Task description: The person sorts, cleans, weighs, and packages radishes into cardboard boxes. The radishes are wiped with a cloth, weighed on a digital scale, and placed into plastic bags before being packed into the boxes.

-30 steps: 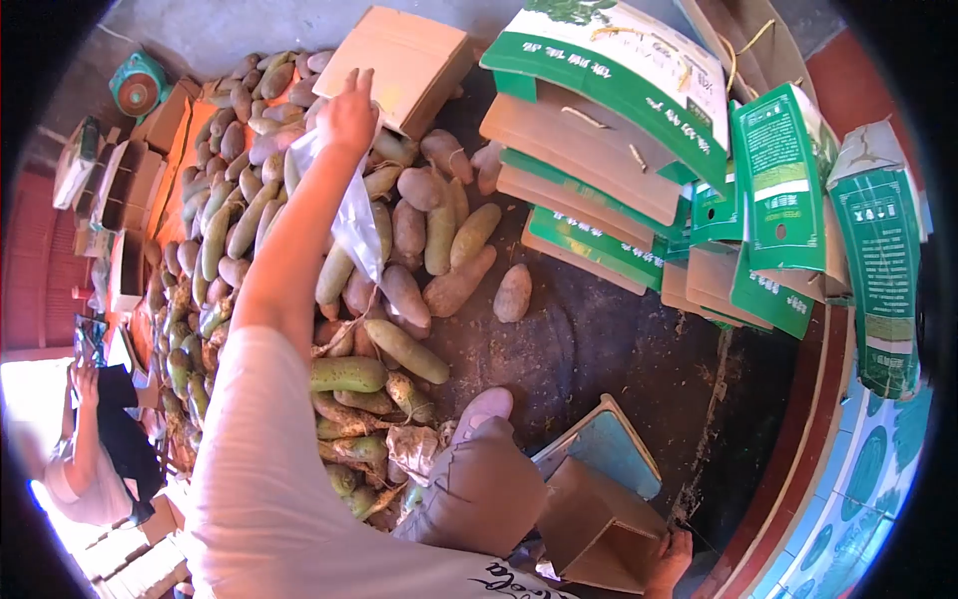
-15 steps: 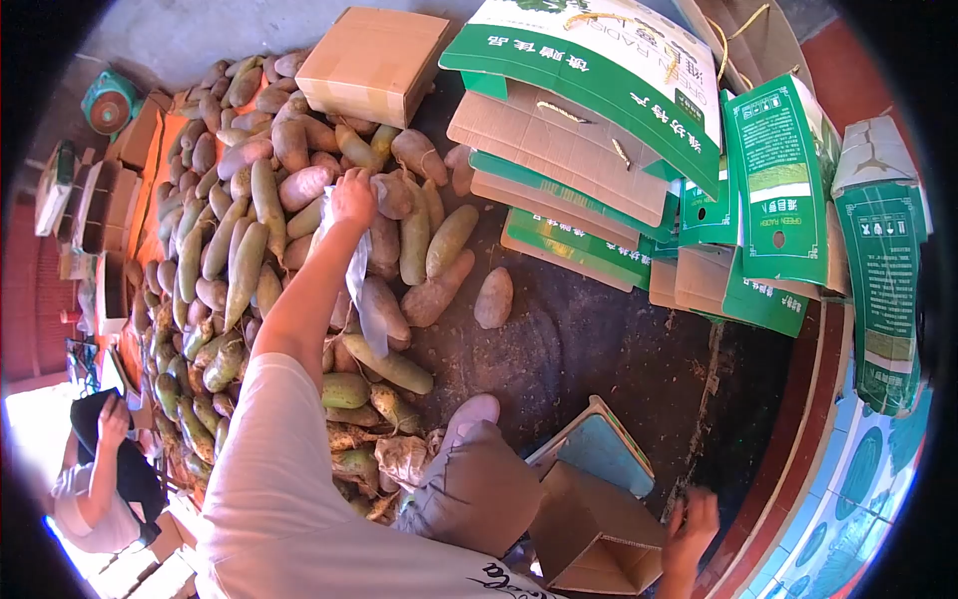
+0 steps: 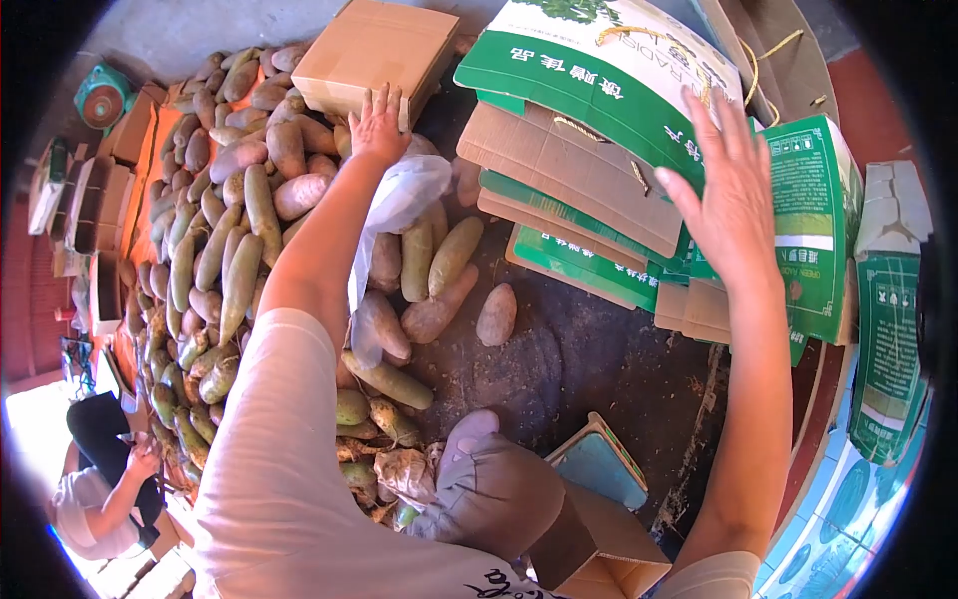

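My left hand [image 3: 377, 130] is open, fingers spread, and its fingertips overlap the near side of a closed brown cardboard box [image 3: 374, 50]. Just below that hand, a clear plastic bag [image 3: 404, 200] drapes over the green radishes [image 3: 261, 215]. On the right, my right hand [image 3: 726, 180] is open with the fingers apart, in front of a stack of flattened green and white radish cartons [image 3: 599, 75]. Part of the stack is hidden behind this hand and forearm. Neither hand grips anything.
One lone radish [image 3: 496, 314] lies on the dark floor. An open cardboard box [image 3: 599, 544] and a blue-lined tray [image 3: 599, 464] are near my knee. Another person [image 3: 100, 499] works at lower left. More printed cartons [image 3: 888, 339] stand at far right.
My left hand has let go of the plastic bag and moved up to the brown box, fingers spreading. My right hand has risen from the lower right to the carton stack.
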Demonstrator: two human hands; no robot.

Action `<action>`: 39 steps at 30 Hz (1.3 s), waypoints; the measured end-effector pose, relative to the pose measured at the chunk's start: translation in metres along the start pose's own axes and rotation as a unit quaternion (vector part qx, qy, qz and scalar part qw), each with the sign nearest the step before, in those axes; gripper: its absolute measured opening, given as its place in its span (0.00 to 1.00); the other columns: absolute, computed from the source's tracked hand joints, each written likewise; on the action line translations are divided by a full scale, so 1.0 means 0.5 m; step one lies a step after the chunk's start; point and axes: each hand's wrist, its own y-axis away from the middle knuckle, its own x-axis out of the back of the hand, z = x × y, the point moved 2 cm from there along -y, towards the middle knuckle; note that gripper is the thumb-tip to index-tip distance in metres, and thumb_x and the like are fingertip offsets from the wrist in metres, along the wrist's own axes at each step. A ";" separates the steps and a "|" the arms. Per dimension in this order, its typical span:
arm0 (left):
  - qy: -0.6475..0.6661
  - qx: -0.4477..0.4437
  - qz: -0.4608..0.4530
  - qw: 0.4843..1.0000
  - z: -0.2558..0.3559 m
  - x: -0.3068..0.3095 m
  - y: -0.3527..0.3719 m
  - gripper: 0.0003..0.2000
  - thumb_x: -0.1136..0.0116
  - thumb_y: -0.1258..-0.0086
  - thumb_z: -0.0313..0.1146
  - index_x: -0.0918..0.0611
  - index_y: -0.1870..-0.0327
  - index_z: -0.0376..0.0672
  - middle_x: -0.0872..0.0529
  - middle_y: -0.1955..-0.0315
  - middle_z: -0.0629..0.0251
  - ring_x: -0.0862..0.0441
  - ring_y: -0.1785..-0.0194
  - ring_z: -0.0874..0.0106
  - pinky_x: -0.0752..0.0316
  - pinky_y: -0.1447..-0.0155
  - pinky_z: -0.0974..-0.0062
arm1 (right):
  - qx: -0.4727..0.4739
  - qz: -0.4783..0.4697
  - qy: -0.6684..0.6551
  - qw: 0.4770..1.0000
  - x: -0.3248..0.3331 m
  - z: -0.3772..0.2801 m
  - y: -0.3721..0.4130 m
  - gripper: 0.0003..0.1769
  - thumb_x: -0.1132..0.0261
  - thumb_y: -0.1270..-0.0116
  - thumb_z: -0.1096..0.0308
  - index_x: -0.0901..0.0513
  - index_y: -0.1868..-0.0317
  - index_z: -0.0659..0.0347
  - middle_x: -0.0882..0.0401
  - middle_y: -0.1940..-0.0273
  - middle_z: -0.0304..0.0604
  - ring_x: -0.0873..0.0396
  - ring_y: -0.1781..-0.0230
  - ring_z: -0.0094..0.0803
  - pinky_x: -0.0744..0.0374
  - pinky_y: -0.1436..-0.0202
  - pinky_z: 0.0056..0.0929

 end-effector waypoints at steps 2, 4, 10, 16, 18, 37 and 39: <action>-0.048 -0.009 -0.016 0.999 0.000 -0.013 -0.029 0.40 0.40 0.43 0.45 0.47 0.29 0.55 0.52 0.28 0.69 0.56 0.26 0.62 0.53 0.30 0.47 | -0.023 -0.080 -0.004 0.997 -0.034 -0.009 -0.004 0.36 0.36 0.41 0.57 0.39 0.33 0.46 0.42 0.33 0.51 0.44 0.32 0.47 0.48 0.29 0.44; -0.080 -0.016 -0.027 0.996 0.002 -0.027 -0.051 0.41 0.40 0.43 0.48 0.48 0.29 0.54 0.53 0.28 0.70 0.58 0.26 0.63 0.55 0.30 0.46 | -0.035 -0.160 -0.028 0.986 -0.063 -0.019 0.012 0.35 0.36 0.41 0.57 0.38 0.34 0.46 0.40 0.34 0.52 0.43 0.33 0.47 0.45 0.30 0.43; -0.100 -0.043 -0.062 0.992 0.006 -0.046 -0.057 0.41 0.40 0.42 0.50 0.48 0.29 0.53 0.52 0.28 0.69 0.56 0.26 0.64 0.56 0.28 0.50 | 0.010 -0.134 -0.046 0.990 -0.110 -0.028 0.030 0.32 0.35 0.43 0.57 0.32 0.37 0.50 0.38 0.36 0.55 0.38 0.36 0.49 0.38 0.34 0.42; -0.086 -0.062 0.013 0.994 -0.040 -0.062 0.107 0.39 0.42 0.42 0.48 0.45 0.30 0.47 0.46 0.30 0.62 0.48 0.28 0.64 0.52 0.29 0.53 | 0.009 -0.141 -0.052 0.989 -0.116 -0.027 0.040 0.34 0.33 0.44 0.56 0.33 0.37 0.51 0.38 0.36 0.55 0.39 0.36 0.51 0.38 0.34 0.42; 0.022 -0.005 -0.061 0.998 -0.081 -0.104 0.151 0.33 0.42 0.41 0.43 0.36 0.35 0.44 0.36 0.35 0.58 0.42 0.31 0.59 0.53 0.29 0.53 | 0.004 -0.145 -0.053 0.988 -0.119 -0.034 0.047 0.35 0.33 0.45 0.55 0.33 0.37 0.51 0.38 0.36 0.56 0.39 0.36 0.51 0.38 0.34 0.42; -0.036 -0.188 0.222 0.956 -0.125 0.287 0.186 0.07 0.44 0.49 0.28 0.21 0.68 0.46 0.20 0.69 0.63 0.22 0.59 0.62 0.27 0.56 0.65 | -0.034 -0.157 -0.068 0.985 -0.107 -0.060 0.075 0.34 0.33 0.45 0.61 0.33 0.37 0.52 0.40 0.35 0.54 0.41 0.34 0.50 0.38 0.33 0.42; -0.097 -0.080 0.232 0.965 -0.213 0.347 0.297 0.15 0.43 0.47 0.27 0.20 0.56 0.47 0.19 0.58 0.59 0.22 0.52 0.60 0.26 0.51 0.65 | -0.041 -0.141 -0.075 0.986 -0.077 -0.057 0.085 0.32 0.34 0.44 0.63 0.33 0.37 0.52 0.39 0.35 0.52 0.40 0.34 0.48 0.38 0.33 0.40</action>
